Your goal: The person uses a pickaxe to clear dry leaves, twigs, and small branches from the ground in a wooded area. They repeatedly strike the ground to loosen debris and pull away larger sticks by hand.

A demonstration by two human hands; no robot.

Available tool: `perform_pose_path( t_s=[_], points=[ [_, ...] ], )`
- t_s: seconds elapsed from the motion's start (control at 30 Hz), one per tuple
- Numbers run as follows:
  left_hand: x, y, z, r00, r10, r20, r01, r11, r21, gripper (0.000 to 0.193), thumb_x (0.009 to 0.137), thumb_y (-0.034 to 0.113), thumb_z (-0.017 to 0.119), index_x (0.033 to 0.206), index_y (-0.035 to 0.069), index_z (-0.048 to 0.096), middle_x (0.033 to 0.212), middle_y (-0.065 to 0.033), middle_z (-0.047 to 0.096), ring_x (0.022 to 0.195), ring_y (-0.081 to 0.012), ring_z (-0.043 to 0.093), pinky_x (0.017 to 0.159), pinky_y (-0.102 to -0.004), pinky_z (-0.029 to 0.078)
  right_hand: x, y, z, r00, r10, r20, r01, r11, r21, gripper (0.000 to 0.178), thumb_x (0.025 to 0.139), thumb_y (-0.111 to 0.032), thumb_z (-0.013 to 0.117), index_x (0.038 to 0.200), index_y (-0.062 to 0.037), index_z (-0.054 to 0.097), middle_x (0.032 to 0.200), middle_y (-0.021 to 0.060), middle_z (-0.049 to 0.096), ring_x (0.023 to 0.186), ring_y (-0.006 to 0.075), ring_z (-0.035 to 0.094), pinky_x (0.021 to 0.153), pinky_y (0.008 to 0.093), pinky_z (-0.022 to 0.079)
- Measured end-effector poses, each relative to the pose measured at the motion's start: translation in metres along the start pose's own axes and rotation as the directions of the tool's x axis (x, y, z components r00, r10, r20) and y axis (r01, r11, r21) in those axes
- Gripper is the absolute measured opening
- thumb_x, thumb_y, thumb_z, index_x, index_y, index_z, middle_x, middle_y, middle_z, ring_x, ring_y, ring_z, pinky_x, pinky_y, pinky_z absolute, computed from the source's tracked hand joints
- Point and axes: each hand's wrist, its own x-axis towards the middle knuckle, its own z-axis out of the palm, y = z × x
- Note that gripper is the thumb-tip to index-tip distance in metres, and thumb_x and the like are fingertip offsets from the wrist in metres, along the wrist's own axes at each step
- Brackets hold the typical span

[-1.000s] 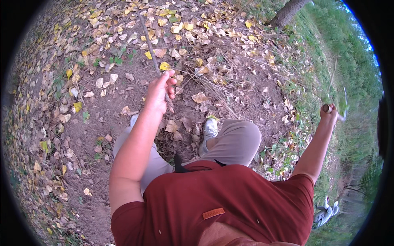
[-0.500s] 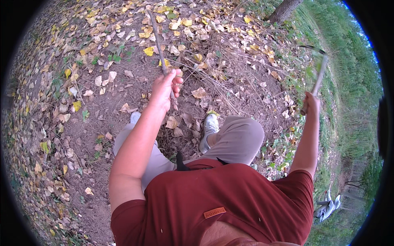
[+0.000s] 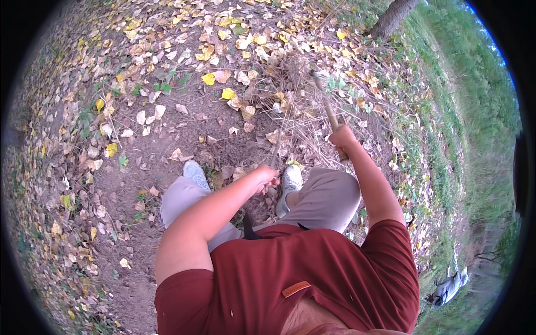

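Observation:
Low between my knees, my left hand (image 3: 265, 178) is closed round a thin stick (image 3: 277, 146), which points up and away over the ground just beyond my shoes. My right hand (image 3: 343, 138) grips the wooden handle (image 3: 329, 111) of a sickle, angled forward and to the left. The handle's far end reaches a tangle of dry grass stems (image 3: 287, 78). The sickle's blade is hard to make out against the grass and leaves there.
Dry and yellow leaves (image 3: 228, 94) lie over bare brown soil (image 3: 195, 125). A tree trunk (image 3: 391, 19) stands at the far right, with tall green grass (image 3: 474, 72) beyond. Another person (image 3: 448, 287) is at the lower right. My shoes (image 3: 291, 180) are planted apart.
My right hand has swung the sickle down and left from its raised place at the right. My left hand has drawn the stick back toward my body and to the right.

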Motion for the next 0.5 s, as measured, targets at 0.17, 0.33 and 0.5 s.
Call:
perform_pose_path(
  t_s=[0.17,0.33,0.5],
  points=[
    [0.022,0.027,0.003,0.991,0.124,0.043,-0.128,0.987,0.101,0.014,0.085,0.018,0.050,0.083,0.004,0.052,0.057,-0.0028,0.054,0.036,-0.0085,0.037,0.031,-0.0281,0.029,-0.032,-0.009,-0.013,0.991,-0.059,0.118,0.047,0.994,0.103,0.023,0.071,-0.005,0.055,0.080,0.0157,0.053,0.063,0.0167,0.057,0.047,0.0227,0.059,0.041,0.0327,0.047],
    [0.037,0.040,-0.010,0.970,0.217,-0.107,-0.217,0.976,0.009,0.016,0.082,0.017,0.053,0.070,0.007,0.052,0.053,-0.0004,0.047,0.038,-0.0104,0.035,0.033,-0.0274,0.028,-0.058,-0.016,-0.010,0.966,-0.050,0.253,-0.048,0.928,0.368,0.019,0.067,-0.003,0.063,0.075,0.0110,0.053,0.060,0.0115,0.054,0.043,0.0181,0.053,0.038,0.0298,0.045],
    [0.049,0.044,-0.035,0.886,0.387,-0.257,-0.420,0.903,-0.086,0.017,0.080,0.017,0.055,0.066,0.008,0.051,0.050,0.0007,0.044,0.038,-0.0104,0.036,0.033,-0.0275,0.028,-0.073,-0.049,0.017,0.919,-0.187,0.348,-0.021,0.856,0.516,0.015,0.068,-0.004,0.061,0.075,0.0083,0.054,0.059,0.0088,0.052,0.042,0.0146,0.050,0.037,0.0260,0.042]
  ],
)
